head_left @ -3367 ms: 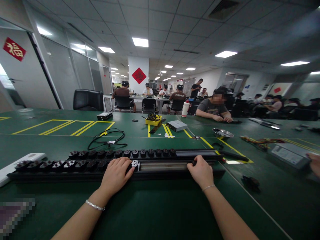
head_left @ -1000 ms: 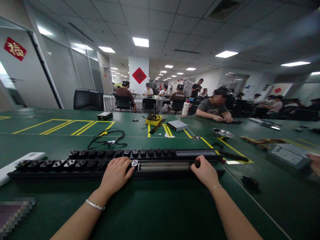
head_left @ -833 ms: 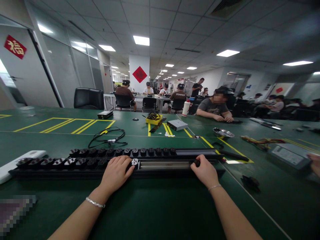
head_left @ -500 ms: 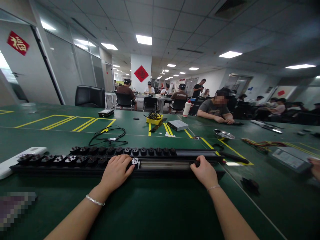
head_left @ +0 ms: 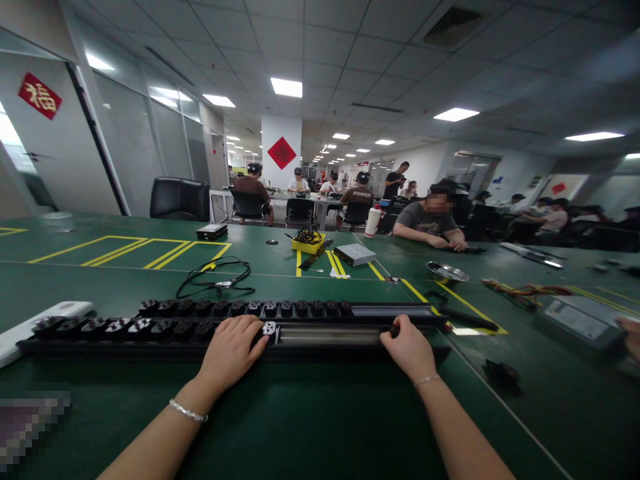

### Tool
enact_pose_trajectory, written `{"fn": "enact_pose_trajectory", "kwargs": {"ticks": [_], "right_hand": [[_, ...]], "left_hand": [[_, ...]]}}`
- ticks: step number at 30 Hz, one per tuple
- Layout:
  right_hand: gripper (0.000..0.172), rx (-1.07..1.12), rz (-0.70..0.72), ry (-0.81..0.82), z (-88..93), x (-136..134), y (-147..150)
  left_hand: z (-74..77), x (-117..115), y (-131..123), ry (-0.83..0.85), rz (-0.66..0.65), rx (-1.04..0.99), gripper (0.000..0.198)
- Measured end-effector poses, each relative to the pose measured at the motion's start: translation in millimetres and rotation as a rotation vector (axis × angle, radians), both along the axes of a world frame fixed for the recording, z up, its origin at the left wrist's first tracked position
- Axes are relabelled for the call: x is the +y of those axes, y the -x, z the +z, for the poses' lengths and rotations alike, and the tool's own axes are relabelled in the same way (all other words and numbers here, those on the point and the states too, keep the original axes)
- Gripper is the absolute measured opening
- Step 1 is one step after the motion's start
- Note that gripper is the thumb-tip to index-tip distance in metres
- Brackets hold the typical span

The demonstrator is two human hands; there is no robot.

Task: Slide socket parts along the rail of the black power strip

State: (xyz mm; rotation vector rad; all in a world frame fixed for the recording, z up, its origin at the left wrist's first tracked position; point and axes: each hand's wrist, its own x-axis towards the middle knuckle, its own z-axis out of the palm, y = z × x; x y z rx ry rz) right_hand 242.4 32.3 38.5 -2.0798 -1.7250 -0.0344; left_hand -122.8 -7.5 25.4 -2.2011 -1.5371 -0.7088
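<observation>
A long black power strip rail (head_left: 325,333) lies across the green table (head_left: 310,427) in front of me, with several black socket modules (head_left: 165,327) in its left half. My left hand (head_left: 231,350) rests on the rail, fingers curled over the modules, fingertips beside a white-faced socket (head_left: 269,328). My right hand (head_left: 409,347) sits closed at the rail's right part, thumb and fingers pinched on a small dark piece (head_left: 395,329). A second rail with sockets (head_left: 280,308) lies just behind.
Behind the rails lie a black cable (head_left: 215,279), a yellow tray of wires (head_left: 307,241), a grey box (head_left: 354,253) and a metal dish (head_left: 447,271). A white strip (head_left: 30,321) is at left. A person (head_left: 430,220) sits across; another hand (head_left: 631,332) touches a grey unit (head_left: 580,319) at right.
My hands have stayed almost where they were on the rail; the right hand shifted slightly along it. The camera tilted a little.
</observation>
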Motion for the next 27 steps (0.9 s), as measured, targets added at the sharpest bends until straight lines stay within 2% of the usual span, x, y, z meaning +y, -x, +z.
{"fn": "enact_pose_trajectory", "kwargs": {"ticks": [6,27], "right_hand": [[0.015,-0.003,-0.03,0.003,0.3,0.2,1.4],[0.013,-0.034,-0.003,-0.035,-1.6,-2.8,0.5]], "left_hand": [[-0.9,0.6,0.7,0.006,0.004,0.0,0.028],[-0.6,1.8,2.4,0.032,0.013,0.011,0.031]]}}
